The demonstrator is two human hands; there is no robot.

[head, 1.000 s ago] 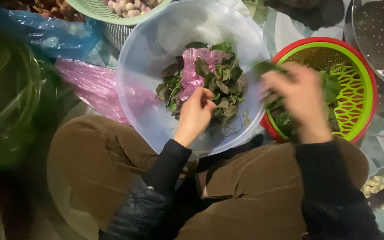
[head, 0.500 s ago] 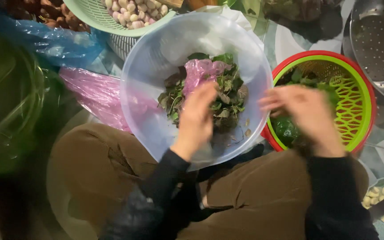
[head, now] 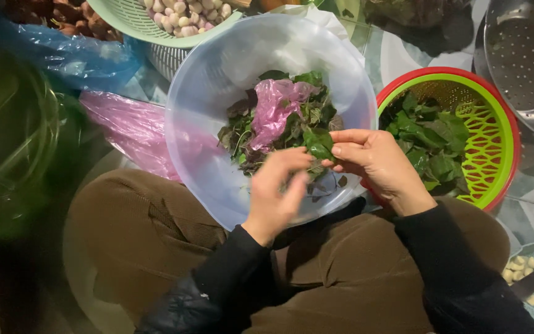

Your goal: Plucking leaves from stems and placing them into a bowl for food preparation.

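Observation:
A translucent plastic bowl (head: 217, 93) rests on my lap and holds dark green and purplish leafy sprigs (head: 248, 133) with a crumpled pink plastic bag (head: 276, 105) among them. My left hand (head: 276, 195) and my right hand (head: 375, 162) meet over the near side of the bowl. Together they pinch one green leaf sprig (head: 317, 145) between their fingertips. To the right stands a green colander basket with a red rim (head: 502, 133), with picked green leaves (head: 431, 139) lying in it.
A pink plastic bag (head: 128, 127) and a blue one (head: 75, 55) lie to the left. A pale green basket of small bulbs (head: 168, 18) sits at the top, a metal colander (head: 526, 62) at the top right. Peeled cloves (head: 517, 269) lie at the lower right.
My right hand left the green basket and came over to the bowl. Both hands now hold one leaf sprig between them; before, my left hand was alone in the leaves.

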